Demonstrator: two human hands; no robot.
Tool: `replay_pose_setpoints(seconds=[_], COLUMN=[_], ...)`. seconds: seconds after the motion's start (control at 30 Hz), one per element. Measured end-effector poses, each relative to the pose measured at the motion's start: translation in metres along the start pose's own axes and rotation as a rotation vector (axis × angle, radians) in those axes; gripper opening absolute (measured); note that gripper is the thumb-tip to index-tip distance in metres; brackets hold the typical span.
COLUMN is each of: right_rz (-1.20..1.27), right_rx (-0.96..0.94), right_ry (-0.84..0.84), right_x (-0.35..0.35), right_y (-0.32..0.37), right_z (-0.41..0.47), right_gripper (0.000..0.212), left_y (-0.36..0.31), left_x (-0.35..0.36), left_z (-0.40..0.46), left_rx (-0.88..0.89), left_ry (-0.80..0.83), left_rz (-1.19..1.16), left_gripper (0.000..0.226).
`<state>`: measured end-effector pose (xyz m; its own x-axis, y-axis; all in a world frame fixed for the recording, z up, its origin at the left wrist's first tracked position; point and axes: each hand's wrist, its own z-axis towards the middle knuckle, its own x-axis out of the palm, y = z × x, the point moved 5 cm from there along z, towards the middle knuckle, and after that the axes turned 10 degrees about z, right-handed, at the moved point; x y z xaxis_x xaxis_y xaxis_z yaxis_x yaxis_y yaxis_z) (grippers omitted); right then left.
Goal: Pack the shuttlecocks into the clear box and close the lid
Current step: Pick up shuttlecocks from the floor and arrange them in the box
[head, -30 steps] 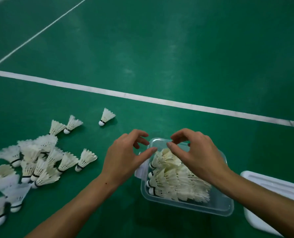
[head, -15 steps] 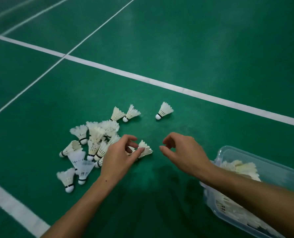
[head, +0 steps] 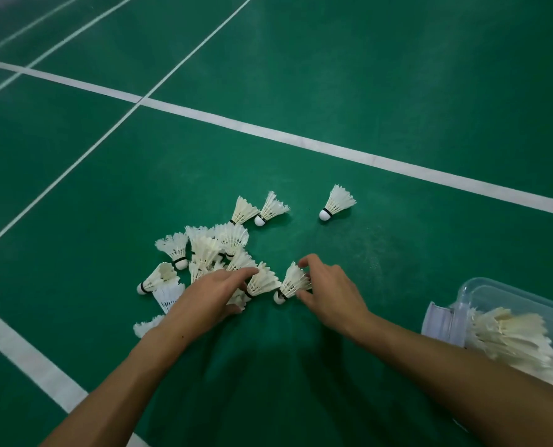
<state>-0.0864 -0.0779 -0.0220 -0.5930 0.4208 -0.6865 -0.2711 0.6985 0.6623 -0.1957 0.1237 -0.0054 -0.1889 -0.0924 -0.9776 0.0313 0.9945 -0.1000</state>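
Shuttlecocks, white feathered ones [head: 204, 253], lie heaped on the green floor. Right hand [head: 330, 291] pinches one [head: 292, 282] by its skirt, left hand [head: 210, 295] curls around another [head: 262, 282]. I'd grip lightly, then lay them cork-first into the clear plastic box [head: 507, 298].

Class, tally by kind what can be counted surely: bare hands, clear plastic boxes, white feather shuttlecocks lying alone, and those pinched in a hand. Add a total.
Bare hands: 2, left hand and right hand
Clear plastic box: 1
White feather shuttlecock lying alone: 1
White feather shuttlecock pinched by the right hand: 1
Total: 5
The heap is too tangled to count.
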Motion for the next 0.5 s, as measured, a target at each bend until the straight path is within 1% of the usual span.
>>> replay_pose_setpoints(seconds=[0.13, 0.2, 0.23, 0.3, 0.43, 0.5], right_rz=[0.028, 0.043, 0.048, 0.046, 0.019, 0.003], right_rx=[0.002, 0.0, -0.001, -0.006, -0.028, -0.055], right_ry=[0.003, 0.008, 0.01, 0.01, -0.011, -0.025], right_x=[0.0, -0.003, -0.004, -0.007, -0.021, -0.037], right_y=[-0.004, -0.005, -0.006, -0.006, -0.005, -0.004], right_z=[0.0, 0.0, 0.0, -0.003, -0.012, -0.021], right_gripper=[0.044, 0.042, 0.042, 0.041, 0.04, 0.04], left_y=[-0.004, -0.007, -0.009, -0.012, -0.015, -0.017], left_x=[0.004, 0.005, 0.005, 0.004, 0.002, 0.001], left_z=[0.017, 0.027, 0.032, 0.042, 0.055, 0.056], left_rx=[-0.015, -0.013, -0.017, -0.018, -0.045, -0.072], left_ry=[0.108, 0.155, 0.165, 0.153, 0.071, 0.001], left_rz=[-0.095, -0.13, -0.14, -0.132, -0.089, -0.092], left_gripper=[0.108, 0.112, 0.111, 0.097, 0.047, 0.029])
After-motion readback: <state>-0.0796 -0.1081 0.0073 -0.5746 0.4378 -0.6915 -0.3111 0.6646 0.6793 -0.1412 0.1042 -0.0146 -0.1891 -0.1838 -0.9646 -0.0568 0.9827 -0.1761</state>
